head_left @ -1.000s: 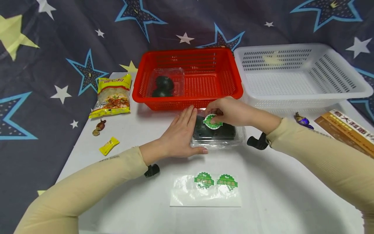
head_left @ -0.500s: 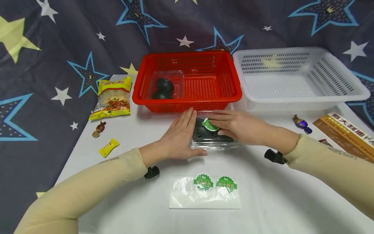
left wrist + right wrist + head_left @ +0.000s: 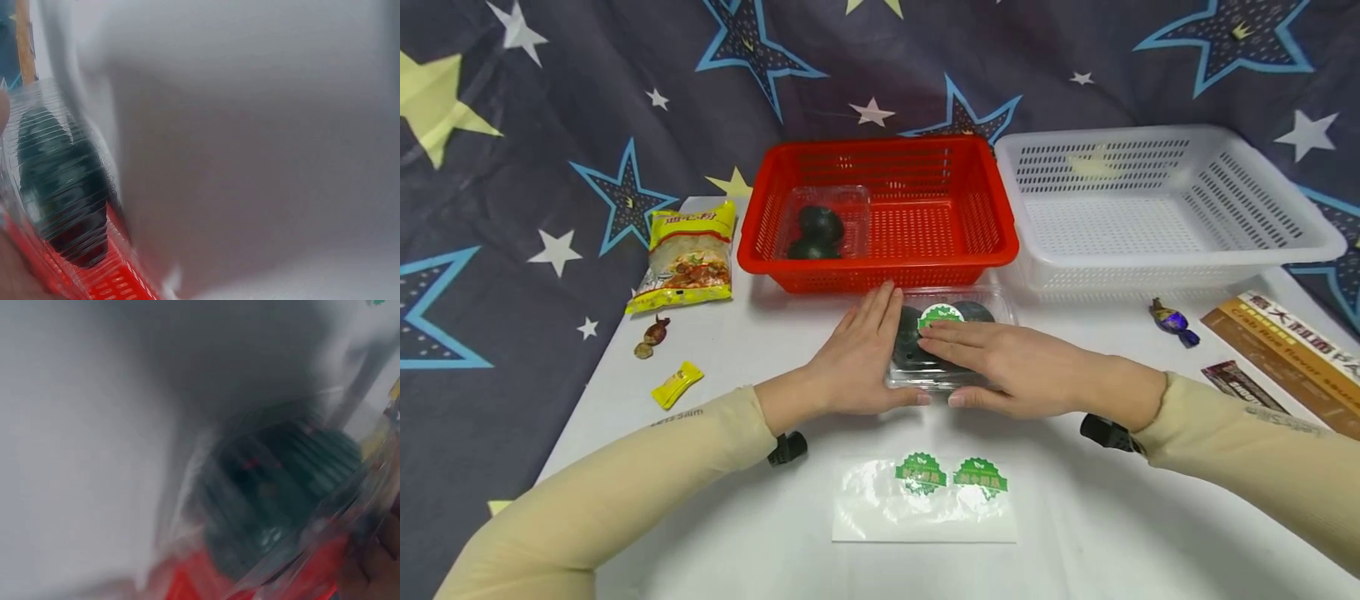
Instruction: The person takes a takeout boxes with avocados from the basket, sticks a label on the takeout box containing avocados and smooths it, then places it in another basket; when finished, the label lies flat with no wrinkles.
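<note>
A clear plastic clamshell box (image 3: 943,385) with dark green avocados (image 3: 907,340) inside sits on the white table in front of the red basket. On its lid is a round green and white sticker (image 3: 938,314). My left hand (image 3: 856,362) rests flat along the box's left side, fingers straight and thumb near the front edge. My right hand (image 3: 1022,365) lies over the right part of the lid, its straight fingertips on the sticker's lower edge and covering part of it. Both wrist views show the ribbed box side, the avocados (image 3: 62,181) behind it.
Behind stand a red basket (image 3: 880,265), holding another clear box (image 3: 856,221) of avocados, and a white basket (image 3: 1180,257). A sticker sheet (image 3: 925,525) lies in front. A noodle bag (image 3: 688,258) and candies (image 3: 677,385) are left; a brown packet (image 3: 1285,354) is right.
My right hand has let go of the sticker, flattened, and moved toward the front right of the lid, fingertips now on the sticker. My left hand has stayed beside the box.
</note>
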The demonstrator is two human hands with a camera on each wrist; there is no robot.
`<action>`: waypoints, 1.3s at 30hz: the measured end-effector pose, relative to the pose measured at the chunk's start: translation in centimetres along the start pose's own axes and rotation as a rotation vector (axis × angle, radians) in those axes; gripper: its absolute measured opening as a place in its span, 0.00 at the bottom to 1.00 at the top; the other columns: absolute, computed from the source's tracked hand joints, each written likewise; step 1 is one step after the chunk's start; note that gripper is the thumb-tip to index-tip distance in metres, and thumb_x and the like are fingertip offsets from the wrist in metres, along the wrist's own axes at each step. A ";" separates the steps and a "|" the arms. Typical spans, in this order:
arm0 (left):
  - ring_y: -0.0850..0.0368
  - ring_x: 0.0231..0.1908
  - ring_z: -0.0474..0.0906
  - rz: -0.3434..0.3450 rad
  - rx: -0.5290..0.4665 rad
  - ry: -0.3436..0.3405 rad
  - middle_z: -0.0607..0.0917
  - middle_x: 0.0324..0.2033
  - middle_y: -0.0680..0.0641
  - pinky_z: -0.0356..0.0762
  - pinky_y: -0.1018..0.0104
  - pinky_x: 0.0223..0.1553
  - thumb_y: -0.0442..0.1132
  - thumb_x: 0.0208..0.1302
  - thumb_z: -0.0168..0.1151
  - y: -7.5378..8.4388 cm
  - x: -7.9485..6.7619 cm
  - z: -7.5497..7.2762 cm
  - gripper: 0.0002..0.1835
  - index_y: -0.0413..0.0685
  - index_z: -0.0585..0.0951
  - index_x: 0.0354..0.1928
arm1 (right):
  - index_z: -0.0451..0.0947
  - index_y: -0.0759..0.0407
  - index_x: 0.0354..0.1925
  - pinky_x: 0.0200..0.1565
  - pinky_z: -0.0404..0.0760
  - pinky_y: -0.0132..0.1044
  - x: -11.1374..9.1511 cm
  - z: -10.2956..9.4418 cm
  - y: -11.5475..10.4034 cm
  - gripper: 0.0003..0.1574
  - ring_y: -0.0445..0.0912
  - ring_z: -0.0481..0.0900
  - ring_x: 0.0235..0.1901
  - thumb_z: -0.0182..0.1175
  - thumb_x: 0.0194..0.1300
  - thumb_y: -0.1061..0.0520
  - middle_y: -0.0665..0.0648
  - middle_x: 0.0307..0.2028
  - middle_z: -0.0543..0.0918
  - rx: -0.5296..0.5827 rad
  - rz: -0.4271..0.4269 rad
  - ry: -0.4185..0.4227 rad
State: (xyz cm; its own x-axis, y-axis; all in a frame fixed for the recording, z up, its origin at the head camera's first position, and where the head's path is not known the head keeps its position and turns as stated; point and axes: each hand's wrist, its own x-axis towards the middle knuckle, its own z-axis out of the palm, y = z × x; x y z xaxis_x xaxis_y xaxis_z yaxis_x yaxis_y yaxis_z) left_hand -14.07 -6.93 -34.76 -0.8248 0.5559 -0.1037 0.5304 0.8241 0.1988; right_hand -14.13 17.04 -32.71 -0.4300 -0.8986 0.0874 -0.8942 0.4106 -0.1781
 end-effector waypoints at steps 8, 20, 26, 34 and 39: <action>0.41 0.73 0.35 0.022 0.019 0.013 0.36 0.74 0.37 0.49 0.45 0.68 0.77 0.51 0.51 0.2 0.0 0.2 0.66 0.35 0.36 0.73 | 0.53 0.65 0.72 0.67 0.59 0.48 1.1 0.3 -0.5 0.47 0.51 0.54 0.71 0.47 0.70 0.35 0.61 0.71 0.57 -0.007 0.040 -0.023; 0.42 0.73 0.35 0.007 0.013 0.004 0.35 0.74 0.38 0.49 0.45 0.68 0.75 0.50 0.56 0.2 0.2 0.1 0.66 0.36 0.37 0.73 | 0.48 0.66 0.73 0.69 0.51 0.50 1.1 0.0 0.3 0.49 0.54 0.47 0.72 0.43 0.71 0.34 0.61 0.73 0.51 -0.048 0.174 -0.121; 0.44 0.73 0.35 0.002 0.009 -0.004 0.36 0.74 0.39 0.50 0.44 0.67 0.75 0.49 0.56 0.1 0.1 -0.1 0.66 0.37 0.37 0.74 | 0.48 0.67 0.73 0.69 0.51 0.50 -0.3 0.2 0.7 0.48 0.55 0.46 0.72 0.43 0.71 0.35 0.62 0.73 0.50 -0.080 0.181 -0.098; 0.46 0.73 0.35 -0.026 -0.020 0.017 0.37 0.74 0.41 0.48 0.48 0.69 0.78 0.55 0.42 0.1 0.0 0.0 0.62 0.40 0.37 0.74 | 0.51 0.65 0.72 0.68 0.53 0.50 -2.0 0.1 0.3 0.47 0.55 0.47 0.72 0.48 0.70 0.37 0.61 0.73 0.51 -0.085 0.180 -0.073; 0.46 0.73 0.34 -0.007 -0.035 0.023 0.37 0.74 0.40 0.44 0.52 0.70 0.75 0.57 0.45 0.1 0.1 0.1 0.60 0.38 0.37 0.74 | 0.51 0.62 0.73 0.69 0.52 0.47 -2.6 0.3 0.3 0.46 0.53 0.47 0.72 0.49 0.70 0.38 0.57 0.73 0.51 -0.037 0.141 -0.065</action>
State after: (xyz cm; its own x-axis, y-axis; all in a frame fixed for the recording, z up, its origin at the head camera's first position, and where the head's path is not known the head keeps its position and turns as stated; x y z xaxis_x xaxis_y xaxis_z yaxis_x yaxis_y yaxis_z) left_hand -14.07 -6.82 -34.82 -0.8329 0.5473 -0.0824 0.5179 0.8232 0.2325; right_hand -13.22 19.42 -33.27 -0.5437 -0.8393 0.0006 -0.8301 0.5376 -0.1480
